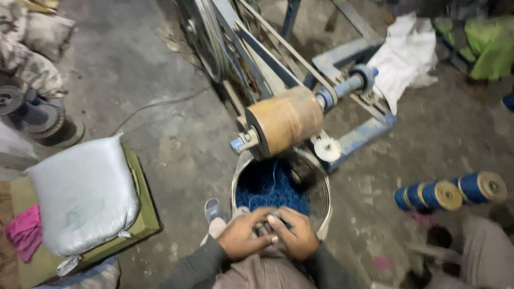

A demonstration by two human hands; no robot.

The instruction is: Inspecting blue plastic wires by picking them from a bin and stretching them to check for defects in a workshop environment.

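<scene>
Head view: two hands meet over a metal bucket of blue thread, below a winding machine.

The left hand (241, 235) and right hand (294, 235) touch each other at the near rim of the round metal bucket (321, 206), fingers curled together around a small dark object (266, 225) too hidden to identify. Loose blue thread (267, 187) fills the bucket. Just above it sits a brown spool (286, 120) on the blue-framed winding machine (364, 131), beside a white gear (327, 149). To the left, a plump white sack (83, 195) lies on an olive box (142, 214), near a pink cloth (24, 233). To the right, blue wound bobbins (450, 194) with tan ends lie in a row on the floor; a white bag (404, 56) lies behind the machine.
</scene>
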